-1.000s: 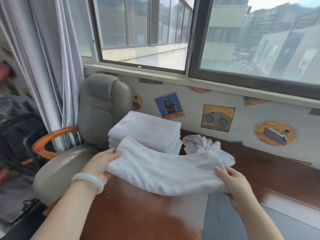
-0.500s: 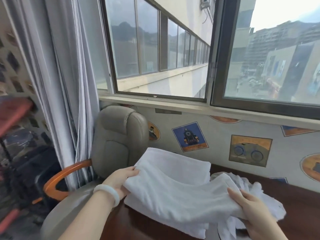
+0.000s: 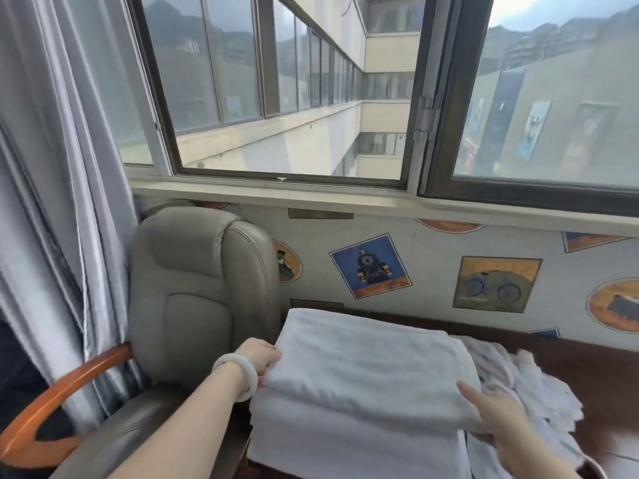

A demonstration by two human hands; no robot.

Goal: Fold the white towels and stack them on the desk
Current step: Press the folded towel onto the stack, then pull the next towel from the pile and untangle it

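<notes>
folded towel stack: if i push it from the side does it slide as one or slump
Likely slumps: the folded towel stack has rounded, soft-looking edges. Layers may shear, since the top towel sits offset from those below.

Left wrist: you wear one bangle (image 3: 238,374), a thick, smooth, closed ring, pale milky white with a soft gloss.
Left forearm: your left forearm (image 3: 179,426) shows bare from the bangle back to the bottom edge of the view.
Left hand: your left hand (image 3: 259,357) is bare; only its back shows, and the fingers are hidden.
Right hand: your right hand (image 3: 498,416) is bare, and the nails are too blurred to make out.
Right forearm: your right forearm (image 3: 549,466) is bare, with only a short stretch in view.
</notes>
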